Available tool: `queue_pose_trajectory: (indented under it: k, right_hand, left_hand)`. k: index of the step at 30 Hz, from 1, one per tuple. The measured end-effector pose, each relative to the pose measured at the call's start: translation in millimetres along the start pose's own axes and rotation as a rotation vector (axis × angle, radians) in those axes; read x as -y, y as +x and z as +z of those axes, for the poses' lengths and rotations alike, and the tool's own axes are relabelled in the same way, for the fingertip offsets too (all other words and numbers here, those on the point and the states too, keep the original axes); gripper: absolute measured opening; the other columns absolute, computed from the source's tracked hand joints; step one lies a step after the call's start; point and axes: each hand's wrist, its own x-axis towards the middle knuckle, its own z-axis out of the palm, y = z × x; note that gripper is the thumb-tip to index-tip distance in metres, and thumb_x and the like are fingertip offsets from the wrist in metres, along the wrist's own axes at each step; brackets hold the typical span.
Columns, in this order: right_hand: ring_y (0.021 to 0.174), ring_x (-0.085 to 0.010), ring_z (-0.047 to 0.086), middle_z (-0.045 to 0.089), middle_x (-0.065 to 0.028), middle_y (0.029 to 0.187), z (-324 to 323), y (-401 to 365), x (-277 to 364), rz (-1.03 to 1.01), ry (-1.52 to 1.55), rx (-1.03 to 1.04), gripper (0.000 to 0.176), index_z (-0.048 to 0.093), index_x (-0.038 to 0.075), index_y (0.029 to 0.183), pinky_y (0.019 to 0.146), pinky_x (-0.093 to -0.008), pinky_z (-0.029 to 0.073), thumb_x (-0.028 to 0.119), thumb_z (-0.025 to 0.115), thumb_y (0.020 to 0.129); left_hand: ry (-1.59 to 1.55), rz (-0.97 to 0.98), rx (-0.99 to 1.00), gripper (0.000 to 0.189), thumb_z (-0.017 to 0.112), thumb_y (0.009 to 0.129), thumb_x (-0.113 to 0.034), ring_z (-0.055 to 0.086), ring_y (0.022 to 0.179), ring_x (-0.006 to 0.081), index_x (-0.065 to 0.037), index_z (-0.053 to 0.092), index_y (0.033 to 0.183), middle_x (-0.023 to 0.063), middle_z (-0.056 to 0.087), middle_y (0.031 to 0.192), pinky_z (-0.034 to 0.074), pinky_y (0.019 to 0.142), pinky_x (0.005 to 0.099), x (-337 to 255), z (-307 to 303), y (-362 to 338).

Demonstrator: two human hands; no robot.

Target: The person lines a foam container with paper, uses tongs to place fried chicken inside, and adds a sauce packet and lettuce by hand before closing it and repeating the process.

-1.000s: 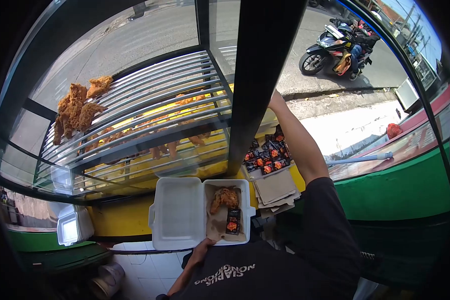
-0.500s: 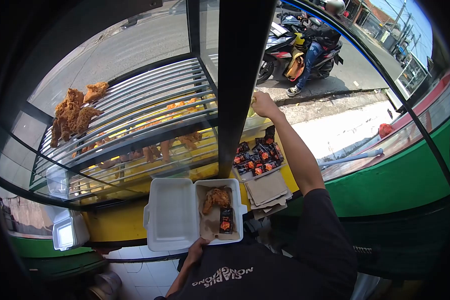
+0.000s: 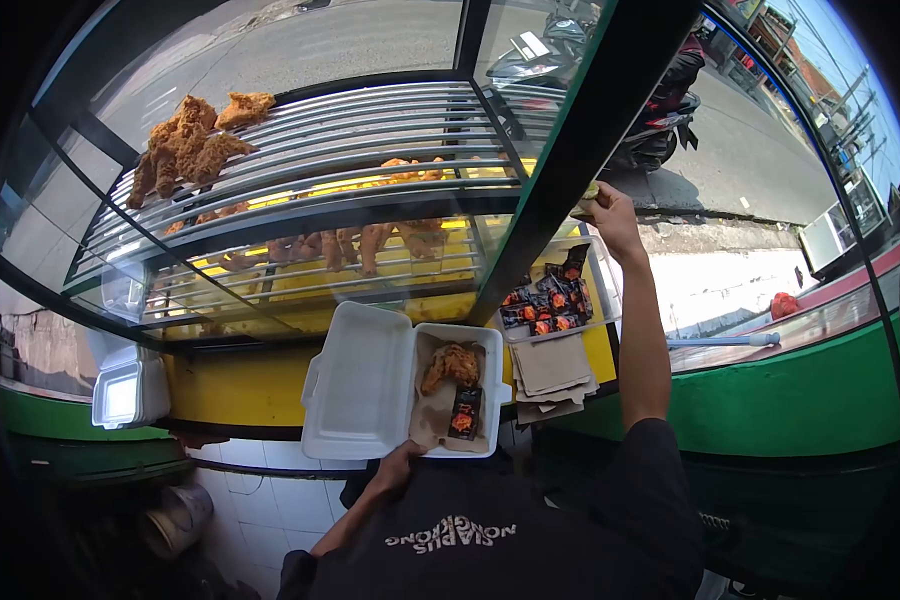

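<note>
An open white styrofoam food box lies at the front edge of the counter. My left hand grips its near edge. On brown paper in the right half sit a piece of fried chicken and a black sauce sachet; the lid half is bare. My right hand is stretched forward beside the dark post, its fingers pinching a small green piece of vegetable. Below that hand stands a clear tub of black-and-red sauce sachets.
A glass case with metal racks holds fried chicken pieces on the left. Brown paper sheets lie right of the food box. Stacked white boxes stand at the far left. Beyond the glass, a motorbike is on the street.
The view has shifted, and the motorbike is now partly behind the post. My right hand has turned, bringing the green piece into sight. My left hand stays on the box.
</note>
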Motion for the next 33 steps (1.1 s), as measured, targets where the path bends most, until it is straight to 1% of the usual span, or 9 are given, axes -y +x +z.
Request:
queue_pose_trajectory:
  k: [1, 8, 16, 18, 21, 23, 26, 30, 33]
  right_hand:
    - [0.089, -0.0137, 0.065, 0.067, -0.0089, 0.105, 0, -14, 9, -0.004, -0.010, 0.008, 0.031, 0.058, -0.004, 0.120, 0.078, -0.0271, 0.055, -0.001, 0.059, 0.090]
    - [0.095, -0.0186, 0.066, 0.067, -0.0130, 0.108, 34, -137, 67, -0.027, -0.160, 0.109, 0.030, 0.055, -0.006, 0.123, 0.088, -0.0314, 0.055, -0.001, 0.055, 0.093]
    - [0.099, -0.0164, 0.064, 0.068, -0.0138, 0.102, 122, -221, 64, 0.038, -0.345, 0.531, 0.036, 0.057, -0.007, 0.119, 0.087, -0.0289, 0.049, -0.010, 0.056, 0.082]
    - [0.095, -0.0237, 0.068, 0.069, -0.0196, 0.099, 146, -230, 61, -0.017, -0.409, 0.532, 0.037, 0.059, -0.006, 0.116, 0.086, -0.0322, 0.050, -0.005, 0.059, 0.079]
    - [0.099, -0.0303, 0.066, 0.068, -0.0200, 0.102, 164, -242, 54, 0.014, -0.396, 0.583, 0.040, 0.059, -0.003, 0.118, 0.087, -0.0346, 0.050, -0.004, 0.059, 0.079]
    - [0.105, -0.0350, 0.062, 0.065, -0.0189, 0.107, 167, -245, 48, -0.059, -0.588, 0.655, 0.043, 0.058, 0.001, 0.121, 0.089, -0.0379, 0.049, -0.002, 0.062, 0.078]
    - [0.106, -0.0365, 0.059, 0.062, -0.0168, 0.112, 171, -244, 51, -0.287, -0.755, 0.569, 0.045, 0.057, 0.003, 0.122, 0.090, -0.0395, 0.048, 0.002, 0.066, 0.078]
    - [0.103, -0.0344, 0.060, 0.062, -0.0159, 0.113, 170, -247, 49, -0.209, -0.622, 0.475, 0.045, 0.058, 0.003, 0.121, 0.089, -0.0392, 0.049, 0.007, 0.070, 0.079]
    - [0.103, -0.0331, 0.060, 0.062, -0.0153, 0.113, 168, -247, 50, -0.054, -0.553, 0.485, 0.041, 0.061, 0.002, 0.118, 0.090, -0.0391, 0.049, 0.009, 0.071, 0.079]
  left_hand:
    - [0.030, -0.057, 0.090, 0.020, 0.049, 0.091, -0.002, 0.059, 0.108, 0.0226, -0.002, 0.061, 0.107, 0.0155, 0.065, 0.109, 0.041, 0.098, 0.0312, 4, -3, 3]
    - [0.024, 0.017, 0.050, 0.016, 0.060, 0.086, -0.002, 0.061, 0.099, 0.0176, -0.002, 0.061, 0.103, 0.0111, 0.066, 0.101, 0.046, 0.091, 0.0292, -3, 7, 2]
    - [0.007, 0.048, 0.076, 0.017, 0.062, 0.086, -0.001, 0.062, 0.099, 0.0187, -0.003, 0.062, 0.103, 0.0108, 0.066, 0.101, 0.048, 0.088, 0.0310, 3, 8, 5]
    - [-0.065, 0.042, 0.072, 0.017, 0.062, 0.086, -0.002, 0.063, 0.099, 0.0193, -0.003, 0.062, 0.103, 0.0109, 0.066, 0.101, 0.048, 0.087, 0.0314, 4, 10, 2]
    - [0.045, 0.145, 0.042, 0.016, 0.061, 0.087, -0.002, 0.063, 0.097, 0.0205, -0.003, 0.062, 0.103, 0.0109, 0.066, 0.099, 0.048, 0.086, 0.0316, 1, 9, -4]
    - [0.060, 0.161, 0.042, 0.014, 0.061, 0.088, -0.002, 0.063, 0.095, 0.0211, -0.003, 0.062, 0.102, 0.0108, 0.065, 0.098, 0.048, 0.085, 0.0318, 5, 9, -2]
    - [0.013, 0.225, 0.017, 0.013, 0.062, 0.088, -0.002, 0.063, 0.094, 0.0210, -0.002, 0.062, 0.100, 0.0113, 0.065, 0.097, 0.048, 0.084, 0.0319, 16, 12, -3]
    - [-0.053, 0.136, 0.036, 0.012, 0.062, 0.087, -0.001, 0.062, 0.093, 0.0190, -0.002, 0.062, 0.100, 0.0104, 0.065, 0.096, 0.048, 0.083, 0.0305, 19, 12, -6]
    - [-0.121, 0.236, -0.104, 0.016, 0.053, 0.082, 0.002, 0.062, 0.091, 0.0264, 0.000, 0.062, 0.094, 0.0155, 0.065, 0.091, 0.048, 0.079, 0.0349, 16, 16, -10]
